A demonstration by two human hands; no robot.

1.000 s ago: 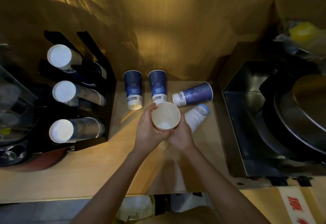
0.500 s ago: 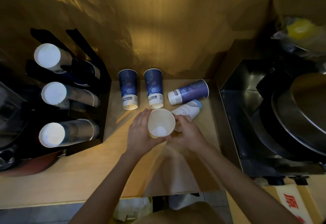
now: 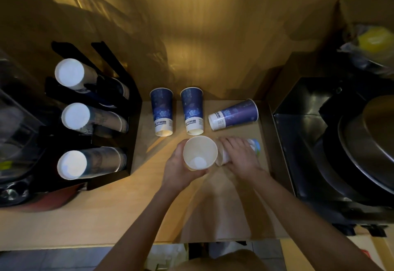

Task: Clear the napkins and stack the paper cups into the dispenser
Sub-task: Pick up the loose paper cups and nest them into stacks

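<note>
My left hand [image 3: 178, 167] holds a paper cup [image 3: 200, 153] upright, its open mouth facing me. My right hand [image 3: 238, 156] lies over a white cup with a light-blue rim [image 3: 253, 145] that rests on its side on the wooden counter [image 3: 128, 213]; the fingers wrap it. Two blue cups [image 3: 162, 111] [image 3: 193, 110] stand upside down behind the hands. A third blue cup [image 3: 234, 115] lies on its side at the right. The black dispenser [image 3: 132, 108] at the left holds three cup stacks, bottoms toward me.
A black metal box [image 3: 302, 110] with a large round metal lid [image 3: 371, 144] stands at the right. A yellow item in a plastic bag [image 3: 373, 40] sits behind it. Dark clutter lies left of the dispenser. The wall rises straight behind the cups.
My right hand let go of the upright cup and moved right onto the white cup lying on its side. My left hand keeps the upright cup.
</note>
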